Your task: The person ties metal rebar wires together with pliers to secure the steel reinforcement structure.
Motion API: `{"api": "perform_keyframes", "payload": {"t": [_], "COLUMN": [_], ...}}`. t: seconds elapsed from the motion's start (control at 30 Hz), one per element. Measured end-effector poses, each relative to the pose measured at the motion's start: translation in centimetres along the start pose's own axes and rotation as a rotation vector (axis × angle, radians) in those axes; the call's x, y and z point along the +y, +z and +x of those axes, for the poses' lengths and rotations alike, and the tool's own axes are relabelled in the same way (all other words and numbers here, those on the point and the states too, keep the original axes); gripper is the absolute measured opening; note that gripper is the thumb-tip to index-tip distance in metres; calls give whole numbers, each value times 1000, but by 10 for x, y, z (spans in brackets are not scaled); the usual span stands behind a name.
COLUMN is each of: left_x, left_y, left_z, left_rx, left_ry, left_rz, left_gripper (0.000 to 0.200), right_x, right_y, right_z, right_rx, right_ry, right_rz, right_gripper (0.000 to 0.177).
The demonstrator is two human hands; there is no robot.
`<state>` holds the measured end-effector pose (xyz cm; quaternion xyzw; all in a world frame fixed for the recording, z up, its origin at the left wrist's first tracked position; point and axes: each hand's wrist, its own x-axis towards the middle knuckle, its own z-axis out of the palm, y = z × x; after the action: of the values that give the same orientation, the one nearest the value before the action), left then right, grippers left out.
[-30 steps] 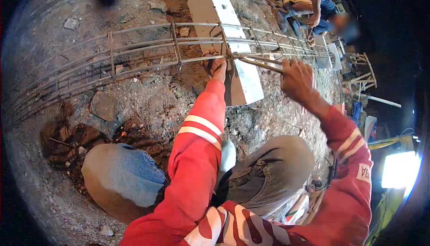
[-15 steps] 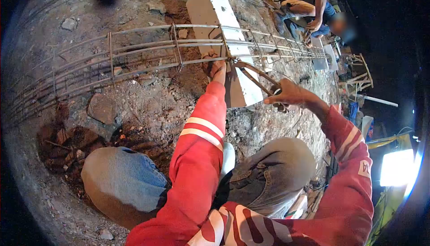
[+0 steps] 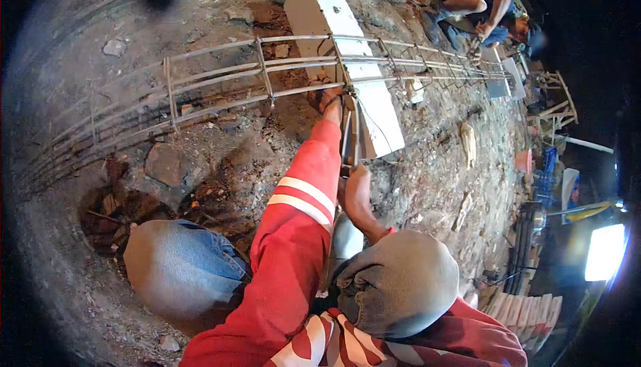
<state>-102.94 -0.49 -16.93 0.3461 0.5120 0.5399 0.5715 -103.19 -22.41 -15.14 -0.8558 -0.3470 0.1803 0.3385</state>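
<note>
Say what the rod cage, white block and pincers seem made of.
Rod cage: probably dull steel, from its thin bars. White block: matt, perhaps concrete or foam; its speckled face leaves this open. Pincers: likely metal, slim handles faintly shiny.

Before me the cage (image 3: 265, 68) runs left to right, crossing over the block (image 3: 382, 113). My left hand (image 3: 327, 94) is at its near bar; just right, the pincers (image 3: 357, 136) point away from my right hand (image 3: 356, 190). A rock (image 3: 165, 164) lies left, a person (image 3: 495, 12) beyond, far right.
</note>
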Motion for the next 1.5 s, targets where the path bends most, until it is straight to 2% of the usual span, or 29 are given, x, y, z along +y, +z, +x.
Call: {"api": "perform_keyframes", "payload": {"t": [0.03, 0.07, 0.1, 0.13, 0.2, 0.23, 0.4, 0.43, 0.47, 0.53, 0.57, 0.6, 0.67, 0.7, 0.87, 0.93, 0.97, 1.07, 1.1, 1.13, 1.2, 1.23, 1.3, 1.4, 1.47, 1.5], "left_x": [1, 2, 2, 3, 3, 3, -3, -7, -13, -19, -12, 11, 54, 61, 68, 66, 72, 95, 101, 100, 97, 95, 97, 86, 85, 89], "left_y": [-3, -5, -7, -7, -8, -8, -16, -22, -30, -40, -38, -34, -22, -15, -3, -4, -6, -14, -18, -18, -19, -19, -20, -12, -9, -10], "left_z": [1, 3, 4, 4, 4, 4, 8, 7, 1, -23, -38, -52, -82, -87, -94, -98, -99, -102, -103, -102, -98, -99, -103, -95, -95, -93], "left_rx": [1, 1, -2, -5, -6, -5, 43, 73, 139, 280, 317, 285, 199, 198, 126, 95, 74, 60, 61, 62, -24, -23, 33, 41, 43, 50], "left_ry": [4, 4, 0, -2, -4, -5, -27, -34, -16, 19, 19, -41, -223, -228, -82, -52, -73, -126, -156, -158, -182, -183, -64, -100, -135, -168], "left_rz": [7, 8, 11, 15, 14, 14, 10, 17, 46, 79, 70, -4, -224, -231, -86, -83, -68, -10, 41, 40, 52, 52, 31, 128, 150, 173], "left_gripper": [39, 39, 39, 39, 39, 39, 39, 39, 39, 39, 39, 39, 39, 39, 40, 39, 40, 40, 40, 40, 43, 43, 43, 44, 42, 41], "right_x": [6, -59, -73, -87, -84, -84, -94, -102, -114, -131, -123, -125, -131, -118, -118, -114, -107, -105, -125, -119, -104, -99, -113, -145, -144, -149], "right_y": [2, -31, -48, -66, -98, -102, -112, -119, -123, -124, -123, -126, -137, -144, -144, -142, -137, -140, -137, -136, -130, -133, -137, -146, -144, -148], "right_z": [-3, -19, -20, -15, 2, 3, 12, 16, 6, -15, -10, -5, 11, 20, 29, 37, 36, 31, 21, 22, 25, 29, 33, 23, 26, 28], "right_rx": [-41, -134, -229, -552, -1017, -1012, -872, -861, -853, -35, 153, 153, -96, -222, -279, -411, -386, -392, -389, -390, -332, -333, -393, -412, -404, -491], "right_ry": [3, -26, -68, 248, 720, 718, 310, 252, 254, -311, -476, -473, -293, -332, -317, -217, -228, -116, -129, -129, -86, -86, -29, -119, -86, -44], "right_rz": [37, 31, 44, 409, 1428, 1432, 413, 48, 50, -836, -793, -795, -808, -709, -595, -540, -345, -369, -486, -489, -265, -265, -352, -441, -469, -421], "right_gripper": [22, 25, 25, 31, 29, 29, 50, 46, 46, 33, 26, 26, 24, 23, 22, 24, 27, 30, 31, 31, 30, 30, 29, 30, 30, 31]}}
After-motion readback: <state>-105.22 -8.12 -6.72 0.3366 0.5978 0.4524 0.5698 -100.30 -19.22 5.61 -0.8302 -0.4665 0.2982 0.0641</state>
